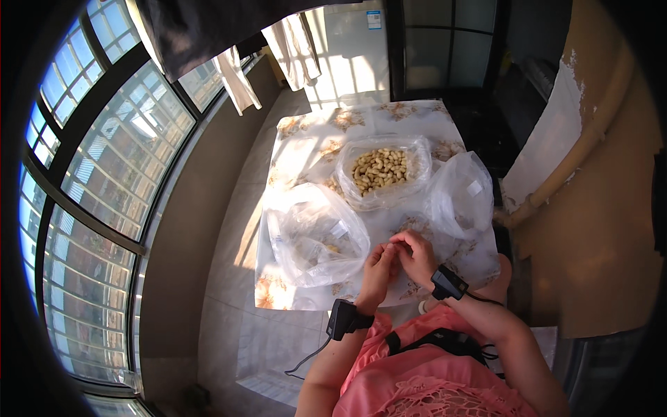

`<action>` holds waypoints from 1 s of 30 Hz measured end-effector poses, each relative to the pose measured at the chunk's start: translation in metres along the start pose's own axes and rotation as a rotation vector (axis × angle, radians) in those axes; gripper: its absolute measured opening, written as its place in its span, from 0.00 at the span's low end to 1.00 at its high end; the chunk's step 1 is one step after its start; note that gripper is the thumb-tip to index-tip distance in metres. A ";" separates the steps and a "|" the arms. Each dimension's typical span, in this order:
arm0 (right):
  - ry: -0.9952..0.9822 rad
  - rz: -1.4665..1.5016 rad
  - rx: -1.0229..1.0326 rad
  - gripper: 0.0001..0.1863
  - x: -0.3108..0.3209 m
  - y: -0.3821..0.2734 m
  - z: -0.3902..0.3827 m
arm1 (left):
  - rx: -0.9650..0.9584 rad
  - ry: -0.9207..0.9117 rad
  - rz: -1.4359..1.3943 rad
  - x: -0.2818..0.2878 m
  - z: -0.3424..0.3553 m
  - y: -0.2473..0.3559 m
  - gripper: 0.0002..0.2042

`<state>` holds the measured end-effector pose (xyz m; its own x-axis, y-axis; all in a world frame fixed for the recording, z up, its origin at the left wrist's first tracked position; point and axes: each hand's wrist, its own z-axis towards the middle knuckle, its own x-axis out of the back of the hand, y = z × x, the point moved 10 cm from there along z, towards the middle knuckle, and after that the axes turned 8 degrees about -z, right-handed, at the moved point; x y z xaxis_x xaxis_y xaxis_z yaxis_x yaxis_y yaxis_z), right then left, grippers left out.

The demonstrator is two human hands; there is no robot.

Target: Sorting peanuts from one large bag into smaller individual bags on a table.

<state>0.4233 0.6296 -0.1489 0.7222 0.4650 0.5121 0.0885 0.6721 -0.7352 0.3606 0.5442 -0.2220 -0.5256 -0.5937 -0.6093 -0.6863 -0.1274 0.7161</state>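
My left hand (379,266) and my right hand (417,258) meet over the near edge of the table, fingertips pinched together. Whatever they hold is too small and too covered by the fingers to make out. Beyond them, a clear plastic bag (358,199) lies spread open around a heap of unshelled peanuts (379,171). Close by my left hand sits another clear bag (295,257), its mouth wide, with a few small pale bits (332,248) inside. A third clear bag (458,198) stands to the right, past my right hand; its contents are hard to see.
A white cloth with orange-brown flowers (292,128) covers the table. Barred windows (128,149) run along the left wall, and dark cloth hangs overhead (201,28). On the right are a brown wall and a slanting pipe (566,170). Both wrists wear black devices with cables.
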 end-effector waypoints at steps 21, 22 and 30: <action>-0.082 0.114 0.077 0.11 0.002 -0.015 -0.002 | -0.467 0.064 0.864 -0.011 -0.011 0.049 0.17; -0.083 0.116 0.078 0.11 0.002 -0.016 -0.002 | -0.468 0.066 0.865 -0.009 -0.010 0.049 0.17; -0.087 0.036 0.139 0.14 0.001 -0.024 -0.002 | -0.541 0.089 0.843 -0.012 -0.015 0.056 0.13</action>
<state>0.4235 0.6125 -0.1315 0.6607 0.5343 0.5272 -0.0364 0.7244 -0.6885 0.3356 0.5323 -0.1699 -0.6796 -0.7111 0.1801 0.2250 0.0317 0.9739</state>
